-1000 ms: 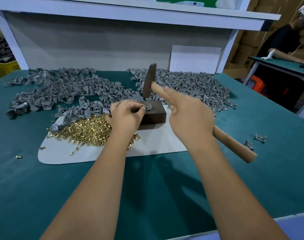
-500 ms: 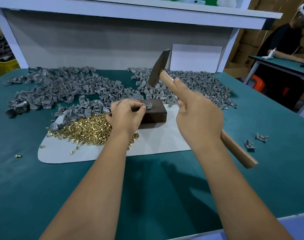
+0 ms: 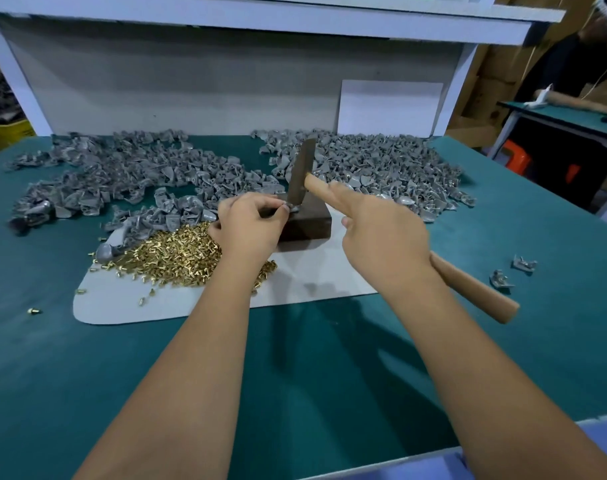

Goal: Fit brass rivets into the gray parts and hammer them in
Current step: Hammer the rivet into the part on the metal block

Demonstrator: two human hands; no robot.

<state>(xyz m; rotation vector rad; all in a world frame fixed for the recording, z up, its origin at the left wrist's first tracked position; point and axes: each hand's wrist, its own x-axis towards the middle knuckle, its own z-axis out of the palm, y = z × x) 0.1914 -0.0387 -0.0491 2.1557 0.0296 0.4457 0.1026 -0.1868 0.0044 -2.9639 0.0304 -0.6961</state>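
Pinching small gray metal part (image 3: pixel 292 206) on dark rectangular steel block (image 3: pixel 307 223), left hand (image 3: pixel 248 225) sitting right beside strike point. Right hand (image 3: pixel 385 233) gripping wooden-handled hammer (image 3: pixel 300 176), head coming down onto part. Risk: glancing blow catching left fingertips (image 3: pixel 284 208), or part skidding off block, bending brass rivet. Loose brass rivet pile (image 3: pixel 177 252) lying just beside.

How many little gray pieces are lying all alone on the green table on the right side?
2. One gray part lies just past the hammer handle; the other gray part sits slightly farther right and back.
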